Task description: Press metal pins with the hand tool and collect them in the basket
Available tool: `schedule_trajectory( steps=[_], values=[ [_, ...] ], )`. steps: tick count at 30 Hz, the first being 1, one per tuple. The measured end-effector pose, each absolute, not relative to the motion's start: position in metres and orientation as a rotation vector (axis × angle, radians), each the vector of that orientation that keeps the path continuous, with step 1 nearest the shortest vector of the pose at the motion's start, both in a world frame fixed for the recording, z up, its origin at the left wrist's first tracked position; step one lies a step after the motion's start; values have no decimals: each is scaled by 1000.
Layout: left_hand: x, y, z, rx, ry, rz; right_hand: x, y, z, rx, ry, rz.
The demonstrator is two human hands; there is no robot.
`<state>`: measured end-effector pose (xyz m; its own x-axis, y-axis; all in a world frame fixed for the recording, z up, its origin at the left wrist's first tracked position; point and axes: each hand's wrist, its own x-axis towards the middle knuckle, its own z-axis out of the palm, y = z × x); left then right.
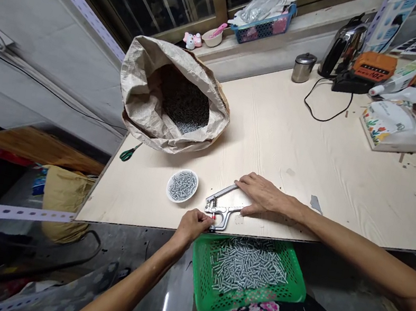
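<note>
A metal hand press tool lies at the near edge of the pale wooden table. My right hand lies over its two long handles with the fingers wrapped around them. My left hand pinches something small at the tool's jaw, by a red spot; I cannot make out what it is. A small white dish of little metal pieces stands just left of the tool. A green plastic basket with several small metal pieces rests on my lap below the table edge.
A big open paper sack of metal pieces stands at the table's far left, green scissors beside it. A steel canister, kettle with black cord, orange device and tissue box occupy the far right.
</note>
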<state>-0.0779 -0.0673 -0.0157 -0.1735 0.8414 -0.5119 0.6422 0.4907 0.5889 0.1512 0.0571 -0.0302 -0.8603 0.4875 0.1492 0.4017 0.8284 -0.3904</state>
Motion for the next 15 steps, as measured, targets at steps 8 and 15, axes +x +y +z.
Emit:
schedule_trajectory(
  steps=[8,15],
  values=[
    [-45,-72,-8,2078,2032,457,153,40,-35,-709,-2738,542],
    [-33,-12,-10,2409,1469,98,162,33,-26,-879,-2719,580]
  ],
)
